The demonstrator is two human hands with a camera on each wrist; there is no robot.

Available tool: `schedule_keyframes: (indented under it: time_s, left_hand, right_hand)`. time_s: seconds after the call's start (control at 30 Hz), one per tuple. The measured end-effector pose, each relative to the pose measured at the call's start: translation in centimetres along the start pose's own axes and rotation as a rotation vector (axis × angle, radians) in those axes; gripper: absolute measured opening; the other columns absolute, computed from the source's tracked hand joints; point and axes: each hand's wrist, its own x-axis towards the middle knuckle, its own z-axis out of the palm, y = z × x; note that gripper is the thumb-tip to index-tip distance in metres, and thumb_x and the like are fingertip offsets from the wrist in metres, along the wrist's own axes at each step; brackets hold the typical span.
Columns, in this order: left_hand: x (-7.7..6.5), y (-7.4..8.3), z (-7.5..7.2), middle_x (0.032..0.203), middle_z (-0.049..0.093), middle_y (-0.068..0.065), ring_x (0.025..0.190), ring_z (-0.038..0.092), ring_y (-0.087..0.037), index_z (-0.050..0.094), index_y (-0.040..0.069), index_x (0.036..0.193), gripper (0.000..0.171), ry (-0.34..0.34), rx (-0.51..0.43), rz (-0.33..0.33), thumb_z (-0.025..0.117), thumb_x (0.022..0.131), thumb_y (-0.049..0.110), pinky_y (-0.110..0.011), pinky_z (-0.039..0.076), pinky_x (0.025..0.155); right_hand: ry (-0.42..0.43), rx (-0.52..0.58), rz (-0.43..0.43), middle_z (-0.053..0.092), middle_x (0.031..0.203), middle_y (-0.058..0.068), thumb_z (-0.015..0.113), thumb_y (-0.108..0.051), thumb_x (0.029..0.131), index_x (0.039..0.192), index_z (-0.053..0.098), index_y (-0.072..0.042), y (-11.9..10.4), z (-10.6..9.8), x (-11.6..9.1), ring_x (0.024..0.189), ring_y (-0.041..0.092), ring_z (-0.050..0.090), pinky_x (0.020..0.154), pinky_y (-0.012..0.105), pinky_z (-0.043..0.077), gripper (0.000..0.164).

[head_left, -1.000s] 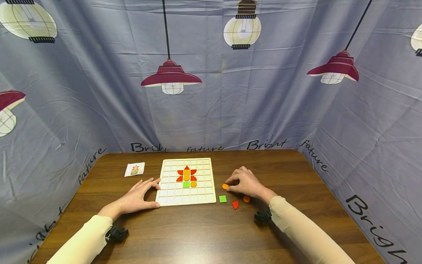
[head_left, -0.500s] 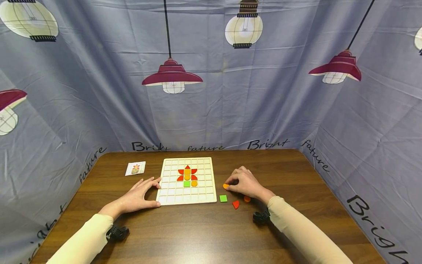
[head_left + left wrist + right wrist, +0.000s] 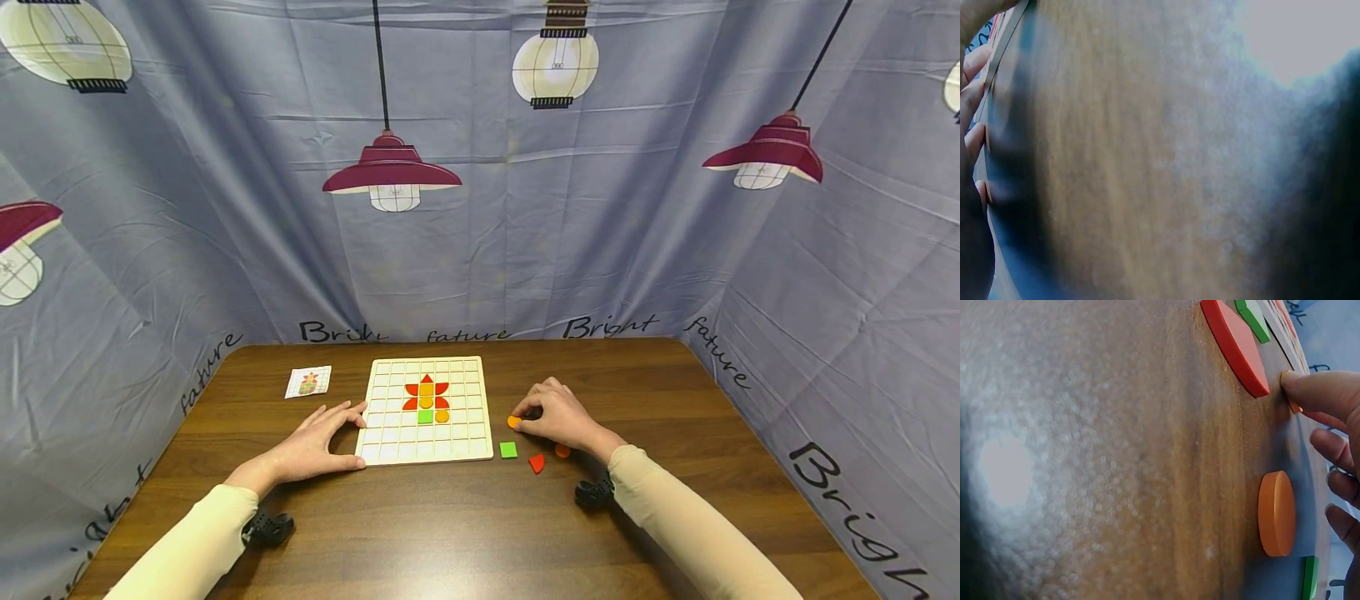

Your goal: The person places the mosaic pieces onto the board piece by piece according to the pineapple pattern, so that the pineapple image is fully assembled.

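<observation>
The flat, round, orange disc (image 3: pixel 513 422) is at the table surface, right of the board and apart from it; the right hand (image 3: pixel 561 414) pinches it at the thumb tip, the opposing fingertip being largely hidden. Nearby on the table are a flat green square tile (image 3: pixel 507 450), a red curved-edge tile (image 3: pixel 536 463) and a darker orange disc (image 3: pixel 562 451); the right wrist view also shows a green piece (image 3: pixel 1310 578) below the fingers. The pale, square, gridded board (image 3: pixel 397 442) carries a centred figure of red, orange and green tiles. The left hand (image 3: pixel 315 446) touches its left edge, thumb spread from the fingers. A white printed card (image 3: pixel 307 382) lies beyond that hand, on the brown wood-grain table (image 3: pixel 420 525).
</observation>
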Motion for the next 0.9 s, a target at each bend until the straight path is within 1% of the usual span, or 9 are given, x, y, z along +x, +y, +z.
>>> schedule_keyframes:
  time_s: [0.27,0.47,0.6,0.77,0.9]
  left_hand:
    - [0.0,0.1,-0.1,0.16,0.041,-0.011,0.148,0.031,-0.043,0.059,0.021,0.118,0.053,0.005,-0.001,0.001,0.08,0.083,0.056,-0.067,0.01,0.119]
    - [-0.1,0.2,-0.1,0.16,0.041,-0.011,0.148,0.031,-0.043,0.059,0.021,0.119,0.054,0.003,0.001,0.001,0.079,0.084,0.056,-0.067,0.01,0.119]
    - [0.0,0.2,-0.1,0.16,0.041,-0.011,0.148,0.031,-0.042,0.059,0.021,0.119,0.054,0.002,-0.001,0.0,0.079,0.084,0.056,-0.066,0.01,0.119]
    - [-0.1,0.1,-0.1,0.161,0.04,-0.011,0.149,0.03,-0.043,0.058,0.02,0.119,0.054,-0.004,-0.011,-0.001,0.079,0.084,0.056,-0.067,0.009,0.119]
    - [0.0,0.0,-0.2,0.16,0.041,-0.011,0.149,0.03,-0.043,0.058,0.021,0.119,0.053,-0.011,-0.011,0.0,0.079,0.084,0.055,-0.067,0.01,0.119]
  right_hand:
    - [0.009,-0.021,-0.038,0.056,0.077,-0.018,0.083,-0.037,0.086,0.092,0.079,-0.031,-0.3,0.0,0.1,0.084,0.009,0.044,0.075,0.031,0.035,0.01]
    - [0.01,-0.038,-0.028,0.053,0.076,-0.019,0.083,-0.037,0.085,0.09,0.078,-0.032,-0.2,0.3,0.1,0.081,0.008,0.042,0.074,0.029,0.036,0.009]
    - [0.019,-0.035,-0.019,0.053,0.076,-0.018,0.084,-0.036,0.084,0.09,0.078,-0.031,-0.3,0.1,0.3,0.082,0.008,0.043,0.075,0.03,0.036,0.01]
    - [0.052,-0.008,0.0,0.055,0.077,-0.014,0.084,-0.036,0.084,0.091,0.078,-0.03,-0.9,-0.5,1.4,0.083,0.011,0.043,0.075,0.032,0.035,0.011]
    - [0.038,-0.004,-0.011,0.055,0.078,-0.012,0.082,-0.04,0.085,0.092,0.077,-0.03,-2.2,-0.7,3.0,0.085,0.012,0.042,0.077,0.033,0.034,0.013]
